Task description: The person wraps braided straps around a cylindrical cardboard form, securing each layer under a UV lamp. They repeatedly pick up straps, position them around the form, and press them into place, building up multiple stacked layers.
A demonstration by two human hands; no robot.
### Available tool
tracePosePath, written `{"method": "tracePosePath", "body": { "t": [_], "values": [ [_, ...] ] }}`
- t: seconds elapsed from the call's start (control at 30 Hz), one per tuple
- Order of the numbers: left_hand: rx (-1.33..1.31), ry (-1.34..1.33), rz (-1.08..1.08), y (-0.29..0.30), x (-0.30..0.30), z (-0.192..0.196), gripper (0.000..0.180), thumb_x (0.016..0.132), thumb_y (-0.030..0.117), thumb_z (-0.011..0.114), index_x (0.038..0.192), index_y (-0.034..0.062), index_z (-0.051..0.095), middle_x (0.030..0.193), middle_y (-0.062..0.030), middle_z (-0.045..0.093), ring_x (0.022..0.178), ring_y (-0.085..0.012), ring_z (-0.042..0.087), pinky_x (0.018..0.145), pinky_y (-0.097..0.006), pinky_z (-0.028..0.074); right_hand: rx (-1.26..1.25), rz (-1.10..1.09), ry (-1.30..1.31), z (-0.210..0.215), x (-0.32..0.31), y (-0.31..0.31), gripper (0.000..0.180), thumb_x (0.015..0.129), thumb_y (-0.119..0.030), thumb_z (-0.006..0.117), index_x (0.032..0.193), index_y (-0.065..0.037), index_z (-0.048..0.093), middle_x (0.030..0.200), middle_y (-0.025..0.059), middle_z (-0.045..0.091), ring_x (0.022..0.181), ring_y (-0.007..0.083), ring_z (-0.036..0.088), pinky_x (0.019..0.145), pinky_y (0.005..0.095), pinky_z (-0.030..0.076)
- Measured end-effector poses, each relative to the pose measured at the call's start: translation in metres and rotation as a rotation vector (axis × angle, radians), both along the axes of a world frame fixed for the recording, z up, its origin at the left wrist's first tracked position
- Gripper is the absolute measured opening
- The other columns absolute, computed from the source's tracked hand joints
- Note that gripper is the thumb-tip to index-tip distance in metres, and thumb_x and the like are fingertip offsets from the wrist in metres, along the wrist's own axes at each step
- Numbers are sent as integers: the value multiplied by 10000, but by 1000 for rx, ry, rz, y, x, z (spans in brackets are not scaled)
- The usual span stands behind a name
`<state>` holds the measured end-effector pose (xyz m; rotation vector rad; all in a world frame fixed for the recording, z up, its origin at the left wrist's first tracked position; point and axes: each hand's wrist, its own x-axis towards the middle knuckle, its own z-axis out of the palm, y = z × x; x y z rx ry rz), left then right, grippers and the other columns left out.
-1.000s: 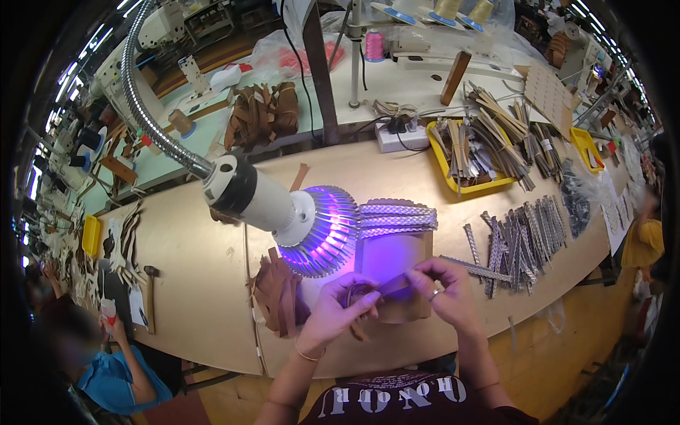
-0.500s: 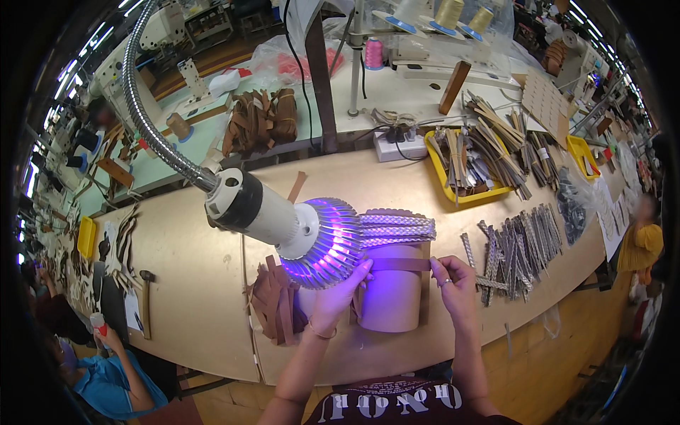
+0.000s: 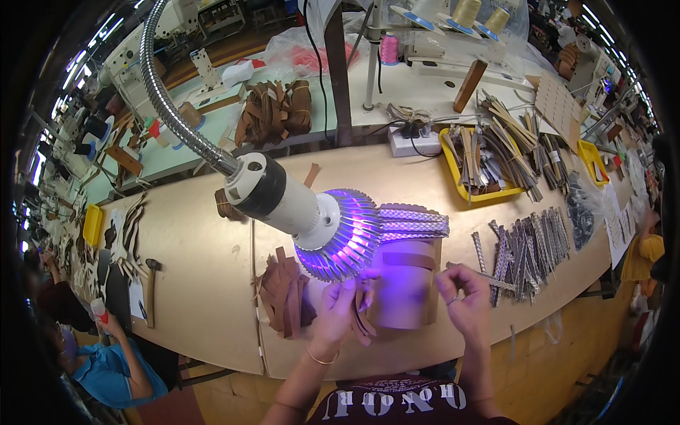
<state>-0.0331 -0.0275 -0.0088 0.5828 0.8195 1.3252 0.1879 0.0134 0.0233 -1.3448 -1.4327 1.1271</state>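
Note:
A tan cylinder (image 3: 400, 304) lies on the bench under the purple-lit lamp (image 3: 338, 234), with a brown leather strip (image 3: 409, 260) laid across its top. My left hand (image 3: 336, 315) is at the cylinder's left side, just below the lamp's finned head. Its fingers are closed and slightly blurred, and brown leather strips (image 3: 363, 324) hang beside them; the lamp partly hides the fingertips. Right of the cylinder, my right hand (image 3: 469, 304) is raised with loosely curled fingers, thumb and forefinger apart. Nothing shows in it, and it is clear of the strip.
Braided bands (image 3: 414, 223) lie behind the cylinder. More brown strips (image 3: 282, 294) are piled to its left, and braided pieces (image 3: 531, 244) to its right. A yellow tray (image 3: 460, 180) of strips stands farther back. A hammer (image 3: 150, 294) lies at left, near a seated person (image 3: 124, 365).
Both hands have come off the strip across the cylinder and moved nearer me. My right hand has let go of its end. The whole view has shifted slightly right.

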Motion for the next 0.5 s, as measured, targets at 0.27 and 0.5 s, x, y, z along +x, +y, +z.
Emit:
{"method": "tracePosePath", "body": {
  "t": [0.27, 0.5],
  "values": [
    [181, 631, 209, -11, 28, 29, 159, 927, 17, 624, 1072, 9, 691, 1038, -89, 610, 927, -153, 583, 803, -258, 470, -242, 346, 72, 28, -37, -13, 249, 901, -233, 734, 924, 11, 687, 683, -31, 609, 600, 19, 464, 534, 205, 385],
    [330, 720, 193, -13, 27, 35, 186, 888, -33, 634, 1059, 8, 696, 1017, -99, 610, 922, -163, 588, 776, -256, 474, -390, 348, 317, 18, -39, -20, 211, 931, -199, 689, 947, 12, 683, 688, -8, 612, 649, 27, 501, 571, 200, 400]
  ]
}}
